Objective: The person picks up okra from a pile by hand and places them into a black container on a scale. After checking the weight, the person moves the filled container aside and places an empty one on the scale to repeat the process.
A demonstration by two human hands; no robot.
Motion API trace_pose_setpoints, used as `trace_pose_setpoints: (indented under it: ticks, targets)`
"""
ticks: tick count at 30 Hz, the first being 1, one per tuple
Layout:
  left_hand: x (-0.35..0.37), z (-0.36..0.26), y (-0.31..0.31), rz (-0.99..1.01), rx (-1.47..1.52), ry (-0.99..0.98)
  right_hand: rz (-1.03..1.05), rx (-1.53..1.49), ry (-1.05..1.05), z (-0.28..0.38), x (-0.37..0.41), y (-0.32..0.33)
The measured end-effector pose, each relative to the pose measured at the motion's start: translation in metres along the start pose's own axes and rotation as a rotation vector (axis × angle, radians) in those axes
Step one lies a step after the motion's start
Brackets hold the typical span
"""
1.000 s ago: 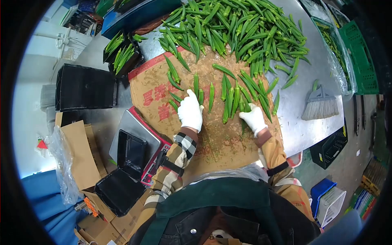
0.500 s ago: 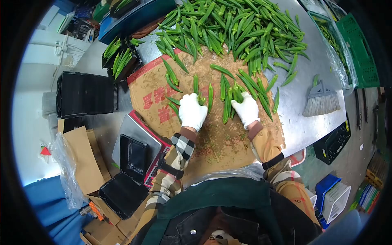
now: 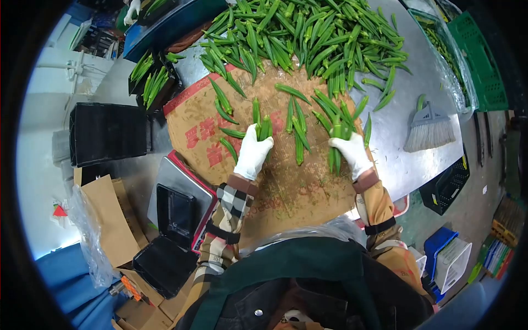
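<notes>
My left hand (image 3: 254, 154), in a white glove, is closed around a few okra pods (image 3: 265, 127) that point away from me above the cardboard sheet (image 3: 286, 187). Near the sheet's right edge, my white-gloved right hand (image 3: 353, 153) grips more okra (image 3: 336, 131), some pods hanging below the thumb. Between my hands lie several loose pods (image 3: 298, 147). More single okra pods (image 3: 221, 96) are scattered left of and beyond my left hand. A large okra pile (image 3: 313, 38) covers the far side of the table.
A hand brush (image 3: 429, 132) lies on the metal table (image 3: 407, 168) at right. To my left are a scale (image 3: 154, 199) with an open black tray (image 3: 175, 212), stacked black trays (image 3: 110, 132) and okra-filled trays (image 3: 156, 87). Another person's gloved hand (image 3: 132, 11) shows at top left.
My hands have moved apart, the right one shifting right with okra in it and the left slightly left with pods now showing in its grip. Another person's gloved hand has appeared at top left.
</notes>
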State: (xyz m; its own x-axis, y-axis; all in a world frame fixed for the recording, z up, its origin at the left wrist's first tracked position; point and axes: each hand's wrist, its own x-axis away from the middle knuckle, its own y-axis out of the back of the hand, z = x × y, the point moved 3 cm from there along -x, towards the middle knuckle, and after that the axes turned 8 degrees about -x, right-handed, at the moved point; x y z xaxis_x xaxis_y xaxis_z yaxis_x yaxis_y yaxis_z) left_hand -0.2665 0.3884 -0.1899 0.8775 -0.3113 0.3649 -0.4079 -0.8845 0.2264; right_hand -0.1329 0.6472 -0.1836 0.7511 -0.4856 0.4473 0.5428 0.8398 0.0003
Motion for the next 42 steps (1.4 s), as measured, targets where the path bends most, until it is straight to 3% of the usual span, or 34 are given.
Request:
trace_pose_setpoints:
  ticks: [2, 3, 6, 7, 8, 11, 14, 16, 19, 21, 24, 25, 26, 29, 32, 33, 36, 37, 40, 42]
  targets:
    - [0.010, -0.008, -0.011, 0.090, -0.203, -0.015, -0.101, 0.106, 0.016, 0.018, -0.002, 0.017]
    - [0.012, -0.006, -0.025, 0.098, -0.191, 0.002, -0.073, 0.259, 0.179, 0.021, -0.014, 0.020]
    - [0.011, -0.012, -0.075, -0.083, -0.577, -0.176, -0.271, 0.761, 0.432, 0.046, -0.032, 0.003]
    - [0.017, -0.023, -0.089, -0.138, -0.683, -0.171, -0.235, 0.813, 0.416, 0.050, -0.040, -0.006]
    - [0.022, -0.031, -0.100, -0.195, -0.790, -0.169, -0.232, 0.900, 0.587, 0.040, -0.052, -0.015]
    - [0.018, -0.031, -0.112, -0.128, -0.984, -0.216, -0.232, 1.256, 0.639, 0.017, -0.076, -0.042]
    - [0.017, -0.019, -0.108, -0.100, -1.125, -0.202, -0.213, 1.225, 0.696, 0.015, -0.092, -0.034]
    - [0.016, -0.027, -0.102, -0.097, -1.169, -0.190, -0.094, 1.194, 0.505, 0.034, -0.089, -0.027]
    - [0.014, -0.020, -0.068, 0.022, -0.695, -0.027, -0.109, 0.900, 0.221, 0.070, -0.066, -0.016]
    - [0.011, -0.034, -0.038, -0.020, -0.455, -0.050, -0.120, 0.806, 0.267, 0.067, -0.053, -0.007]
    - [-0.019, -0.054, -0.004, -0.248, -0.549, -0.046, -0.102, 0.823, 0.327, 0.045, -0.038, -0.015]
    - [-0.038, -0.041, 0.002, -0.342, -0.652, -0.197, -0.098, 0.931, 0.339, 0.035, -0.037, -0.025]
    - [-0.048, -0.042, 0.003, -0.375, -0.791, -0.179, -0.094, 1.036, 0.349, 0.027, -0.036, -0.035]
    - [-0.060, -0.030, -0.007, -0.318, -1.021, 0.005, -0.160, 1.317, 0.461, 0.011, -0.037, -0.054]
    - [-0.062, -0.028, -0.007, -0.296, -1.050, -0.099, -0.158, 1.277, 0.397, 0.006, -0.045, -0.047]
    - [-0.064, -0.030, -0.003, -0.301, -0.981, -0.167, -0.124, 1.164, 0.324, 0.010, -0.046, -0.041]
    - [-0.048, -0.063, -0.016, -0.127, -0.423, 0.005, 0.026, 0.471, 0.303, 0.018, -0.054, -0.037]
    - [-0.066, -0.038, -0.025, -0.133, -0.426, -0.105, 0.050, 0.351, 0.220, 0.022, -0.059, -0.043]
    - [-0.084, -0.005, -0.065, 0.020, -0.111, -0.026, 0.107, 0.104, 0.089, 0.004, -0.076, -0.069]
    - [-0.076, -0.009, -0.068, 0.040, -0.063, -0.026, 0.074, 0.216, 0.107, -0.002, -0.077, -0.083]
